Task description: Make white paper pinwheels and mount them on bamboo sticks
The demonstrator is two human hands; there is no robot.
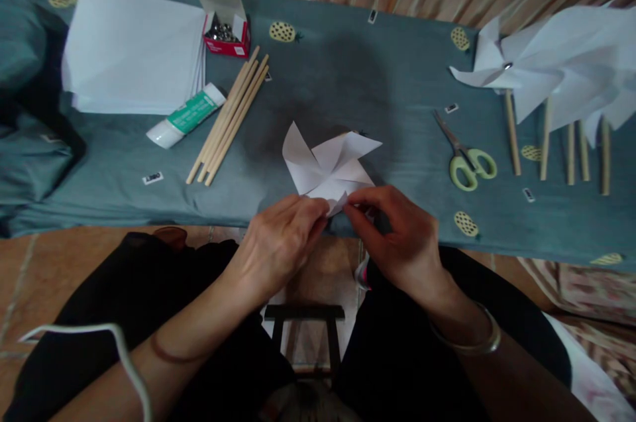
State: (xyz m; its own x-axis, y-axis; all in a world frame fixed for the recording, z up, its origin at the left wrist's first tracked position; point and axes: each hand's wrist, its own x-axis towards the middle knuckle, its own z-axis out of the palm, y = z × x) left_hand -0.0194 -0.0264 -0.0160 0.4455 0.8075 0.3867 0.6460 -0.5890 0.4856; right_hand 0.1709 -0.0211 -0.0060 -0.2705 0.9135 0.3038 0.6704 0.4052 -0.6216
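Note:
A white paper pinwheel (325, 167) with folded blades is held above the table's near edge, in the middle of the head view. My left hand (283, 243) is closed on its near left side, thumb on top. With thumb and forefinger, my right hand (397, 230) pinches the near right corner of the same pinwheel. The fingers of both hands hide part of the paper's near edge. No stick shows on this pinwheel.
On the cloth-covered table (318, 84) lie stacked paper (136, 51), a red box of metal fasteners (226, 38), a glue tube (186, 116) and several wooden sticks (231, 120). Green-handled scissors (464, 157) and finished pinwheels on sticks (561, 64) lie to the right.

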